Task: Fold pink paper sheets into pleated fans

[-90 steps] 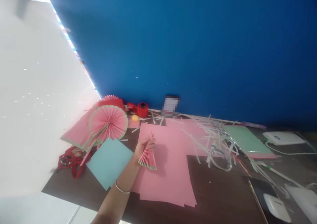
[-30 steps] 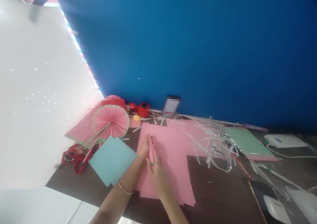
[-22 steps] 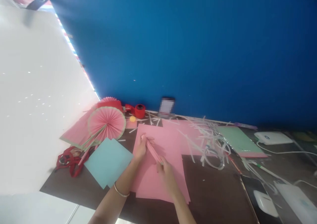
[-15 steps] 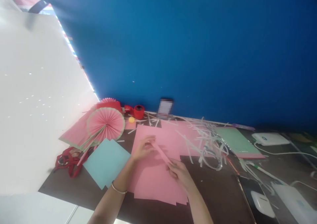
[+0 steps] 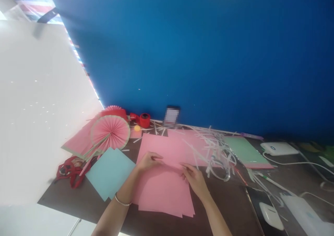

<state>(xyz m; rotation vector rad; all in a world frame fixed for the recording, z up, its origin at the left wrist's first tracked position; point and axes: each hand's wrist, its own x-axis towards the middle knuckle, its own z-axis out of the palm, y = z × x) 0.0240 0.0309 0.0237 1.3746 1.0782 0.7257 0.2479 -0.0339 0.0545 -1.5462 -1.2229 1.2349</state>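
Several pink sheets (image 5: 161,197) lie stacked on the dark table. Above them, my left hand (image 5: 150,161) and my right hand (image 5: 192,177) face each other, with a narrow folded pink strip (image 5: 172,167) stretched between their fingertips. The strip blends into the pink sheets below, so its edges are hard to make out. My left fingers are closed on its left end and my right fingers pinch its right end. Light-blue sheets (image 5: 111,173) rest beside my left forearm.
A pink pleated paper fan (image 5: 110,133) and red-handled scissors (image 5: 73,173) sit at the left. Red tape (image 5: 144,120) stands at the back. White paper strips (image 5: 216,145), a green sheet (image 5: 245,149) and a phone (image 5: 264,208) with a white case on it are at the right.
The pink strip has turned from a steep slant to nearly level. My left hand has lowered a little, and my right hand has shifted slightly right. The whole view has moved slightly.
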